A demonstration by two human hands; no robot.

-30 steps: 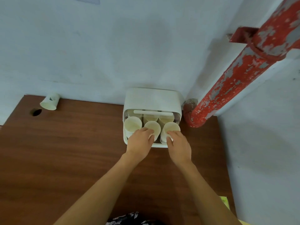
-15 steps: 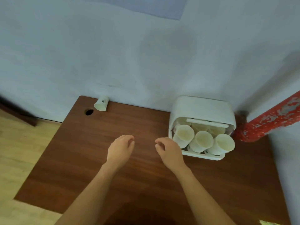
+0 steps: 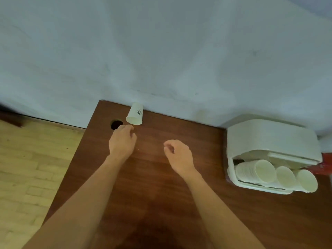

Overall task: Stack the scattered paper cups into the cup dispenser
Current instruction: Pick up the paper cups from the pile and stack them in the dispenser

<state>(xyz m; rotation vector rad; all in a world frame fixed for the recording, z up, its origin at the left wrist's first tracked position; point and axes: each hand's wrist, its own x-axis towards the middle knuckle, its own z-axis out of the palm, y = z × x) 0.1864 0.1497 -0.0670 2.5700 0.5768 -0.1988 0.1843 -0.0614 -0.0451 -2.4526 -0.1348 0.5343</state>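
A single white paper cup (image 3: 135, 114) with a small dark print lies on its side at the table's far left edge, against the wall, its mouth toward me. My left hand (image 3: 122, 141) hovers just in front of it, fingertips near the rim, holding nothing. My right hand (image 3: 178, 155) hangs over the middle of the table, fingers loosely curled and empty. The white cup dispenser (image 3: 269, 139) stands at the right with three rows of stacked cups (image 3: 265, 170) poking out of its open front.
The brown wooden table (image 3: 152, 186) has a round cable hole (image 3: 116, 124) just left of the loose cup. A pale wall runs behind the table. Wooden floor (image 3: 32, 168) lies to the left. A bit of red pipe (image 3: 326, 159) shows behind the dispenser.
Both hands left the dispenser's cups and travelled left across the table. My left hand has reached up to the lone cup; the view swung left with them.
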